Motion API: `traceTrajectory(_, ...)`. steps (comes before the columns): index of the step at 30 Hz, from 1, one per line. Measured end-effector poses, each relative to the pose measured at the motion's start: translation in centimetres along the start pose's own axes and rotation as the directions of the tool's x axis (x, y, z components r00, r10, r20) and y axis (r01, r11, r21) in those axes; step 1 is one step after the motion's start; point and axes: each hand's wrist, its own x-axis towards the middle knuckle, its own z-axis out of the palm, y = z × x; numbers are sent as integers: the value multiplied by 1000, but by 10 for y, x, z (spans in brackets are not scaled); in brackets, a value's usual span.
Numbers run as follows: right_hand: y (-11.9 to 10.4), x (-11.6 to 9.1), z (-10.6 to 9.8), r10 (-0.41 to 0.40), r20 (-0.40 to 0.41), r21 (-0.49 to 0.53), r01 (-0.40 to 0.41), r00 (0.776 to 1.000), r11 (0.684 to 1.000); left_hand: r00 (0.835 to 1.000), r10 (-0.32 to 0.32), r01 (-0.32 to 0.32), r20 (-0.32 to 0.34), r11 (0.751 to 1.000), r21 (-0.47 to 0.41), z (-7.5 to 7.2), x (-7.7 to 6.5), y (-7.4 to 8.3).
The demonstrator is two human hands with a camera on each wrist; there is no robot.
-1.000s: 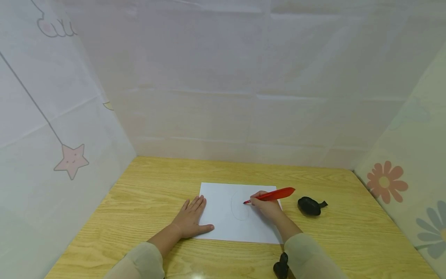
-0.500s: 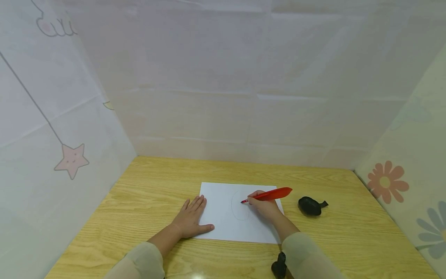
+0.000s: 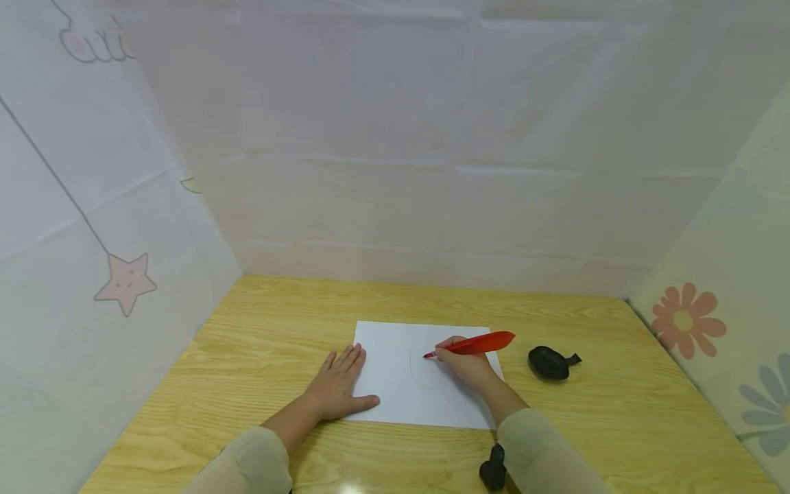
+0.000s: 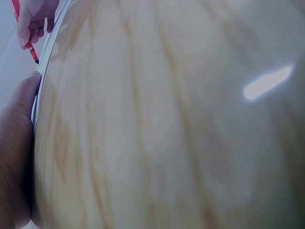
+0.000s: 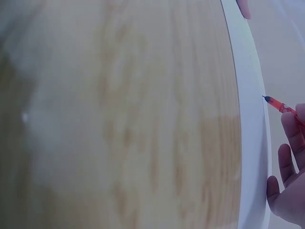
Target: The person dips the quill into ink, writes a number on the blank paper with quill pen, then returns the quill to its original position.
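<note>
My right hand (image 3: 470,370) pinches a red feather pen (image 3: 481,342) near its dark tip, low over a white sheet of paper (image 3: 395,405). The plume slants up to the right. A thin, faint oval line (image 3: 411,363) shows on the paper, and the tip lies inside it in the head view. My left hand (image 3: 338,387) rests with its fingers spread across the sheet's left edge. In the right wrist view the pen's red barrel (image 5: 281,106) shows beyond the fingertips, its dark point at the paper. The left wrist view catches my left thumb (image 4: 24,98) at the paper's edge.
The sheet lies on a wood-grain table (image 3: 265,322). To the right of the paper is a black oval object with a short tab (image 3: 548,362). A small black knobbed object (image 3: 494,469) shows beside my right sleeve. Pale printed cloth (image 3: 370,137) surrounds the table.
My right hand and the feather pen have shifted slightly left across the paper. The small black object by the right sleeve has moved left with it. My left hand stays in place.
</note>
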Motion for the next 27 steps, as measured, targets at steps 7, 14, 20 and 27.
traceTrajectory(7, 1, 2, 3, -4, 2, -20, 4, 1000, 1000, 1000, -19, 19, 1, 1000, 23, 5, 4, -4)
traceTrajectory(14, 1, 2, 5, 10, 20, -30, -9, 1000, 1000, 1000, -22, 22, 8, 999, 25, 5, 4, -4)
traceTrajectory(20, -1, 2, 7, 21, 31, -40, -20, 999, 999, 999, -20, 19, 27, 1000, 11, -3, 2, 1)
traceTrajectory(27, -2, 0, 10, 5, 55, -29, -4, 998, 1000, 999, -31, 30, 30, 999, 25, -6, 0, 4)
